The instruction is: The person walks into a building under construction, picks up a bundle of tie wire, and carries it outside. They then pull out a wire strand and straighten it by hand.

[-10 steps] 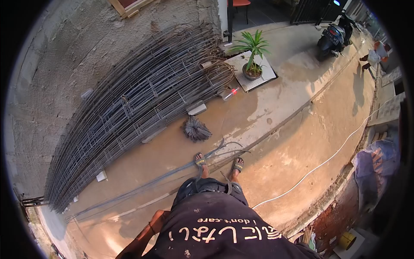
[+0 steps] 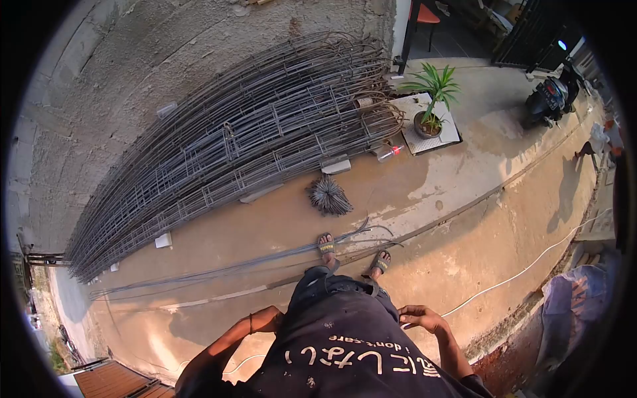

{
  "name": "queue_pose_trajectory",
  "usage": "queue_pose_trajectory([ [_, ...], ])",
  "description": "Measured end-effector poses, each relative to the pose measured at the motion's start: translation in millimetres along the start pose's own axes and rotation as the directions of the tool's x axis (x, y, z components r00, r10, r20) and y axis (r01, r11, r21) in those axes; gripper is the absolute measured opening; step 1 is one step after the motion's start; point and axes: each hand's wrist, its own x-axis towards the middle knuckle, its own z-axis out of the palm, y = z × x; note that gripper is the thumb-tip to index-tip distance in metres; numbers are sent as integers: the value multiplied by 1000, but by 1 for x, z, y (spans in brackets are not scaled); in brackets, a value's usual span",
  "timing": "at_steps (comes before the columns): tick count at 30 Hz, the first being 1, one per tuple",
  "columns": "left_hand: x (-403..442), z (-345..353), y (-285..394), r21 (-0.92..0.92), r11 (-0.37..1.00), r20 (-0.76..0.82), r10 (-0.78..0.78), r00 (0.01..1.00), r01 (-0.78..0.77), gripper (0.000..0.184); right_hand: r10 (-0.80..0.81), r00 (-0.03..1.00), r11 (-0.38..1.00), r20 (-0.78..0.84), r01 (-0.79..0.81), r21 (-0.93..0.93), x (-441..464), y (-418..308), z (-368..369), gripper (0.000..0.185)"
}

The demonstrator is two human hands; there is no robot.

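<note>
My left hand (image 2: 267,320) is at the left side of my dark T-shirt (image 2: 332,335), a band round its wrist. Its fingers are mostly hidden against the shirt and shorts. At the shirt's right edge is my right hand (image 2: 424,318), its fingers bent in toward the thumb; whether anything is between them I cannot make out. Several long thin steel bars (image 2: 245,265) lie along the ground and pass by my sandalled feet (image 2: 326,244). Beyond them sits a bundle of short steel rods (image 2: 330,196), well away from both hands.
Long rebar cages (image 2: 232,146) are stacked along the rough wall, with white blocks (image 2: 164,240) at their near edge. A potted plant (image 2: 428,124), a plastic bottle (image 2: 390,153) and a parked scooter (image 2: 549,99) stand or lie farther off. A white cable (image 2: 511,275) crosses the ground at right.
My right hand has come into view beside the shirt. My left hand has moved up and forward along the shirt's left side. The view has shifted, so the ground objects appear farther right.
</note>
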Motion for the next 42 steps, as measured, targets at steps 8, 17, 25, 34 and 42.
queue_pose_trajectory([
  [8,50,-60,-51,-547,836,-192,-179,965,46,30,-277,958,838,-73,203,-507,158,-15,30,59],
  [17,157,-16,-43,464,877,-330,42,943,123,46,-362,931,548,-50,169,-819,174,-55,79,53],
  [25,164,-17,-29,384,922,-187,136,973,-55,44,-435,900,606,-4,289,-741,167,-55,56,43],
  [34,189,-2,-8,243,970,-248,45,968,17,29,-229,964,319,135,205,-925,158,-78,21,20],
  [42,195,1,-22,-495,861,-522,-182,834,-122,20,-87,963,250,255,269,-930,130,-116,23,28],
])
